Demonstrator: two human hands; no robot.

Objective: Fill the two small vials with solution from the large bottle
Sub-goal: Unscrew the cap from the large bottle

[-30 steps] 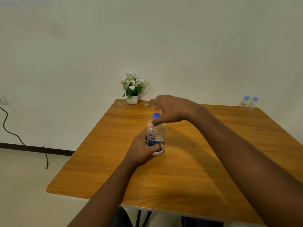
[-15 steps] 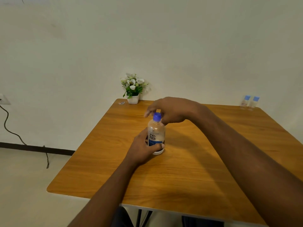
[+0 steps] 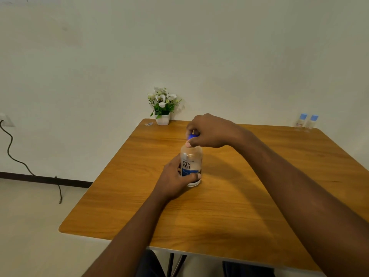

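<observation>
Large bottle stands upright on the tabletop w/ left hand wrapped round its lower body and right hand pinching the blue cap, looks like light, smooth, prob slippery plastic so grip low, both vials well beyond right hand.

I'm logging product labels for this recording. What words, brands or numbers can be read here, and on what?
"re-nu": on the label of the clear plastic bottle with a blue cap, held by the left hand with the right hand on its cap.
Small print above it and on the blue band: too blurred to read.
Two small blue-capped vials: labels too small to read.
</observation>
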